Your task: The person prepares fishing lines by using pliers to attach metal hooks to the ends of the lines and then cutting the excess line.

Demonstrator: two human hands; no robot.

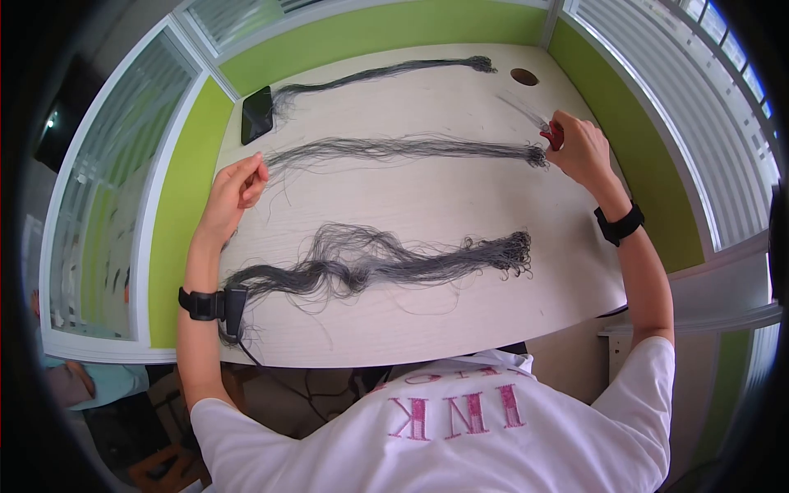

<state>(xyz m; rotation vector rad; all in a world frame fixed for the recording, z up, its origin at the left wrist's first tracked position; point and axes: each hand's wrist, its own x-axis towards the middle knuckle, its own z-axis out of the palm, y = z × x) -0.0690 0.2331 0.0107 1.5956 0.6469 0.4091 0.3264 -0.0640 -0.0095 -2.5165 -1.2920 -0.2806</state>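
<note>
My left hand (234, 193) is closed at the left end of the middle bundle of dark strands (386, 149), fingertips pinched together; what lies between them is too small to make out. At the right, my right hand (580, 150) holds red-handled scissors (552, 134) just beside the looped end of that bundle, blades pointing up and left. A thicker, tangled bundle (386, 267) lies nearer to me, its looped end to the right. The thin bundle (378, 76) lies along the far side of the table.
A black phone (256, 116) lies at the table's far left. The pale table (460, 193) has a round hole (524, 77) at its far right and green partitions (386, 39) around it. A cable (249, 355) hangs by my left forearm. Part of another person (105, 384) shows at lower left.
</note>
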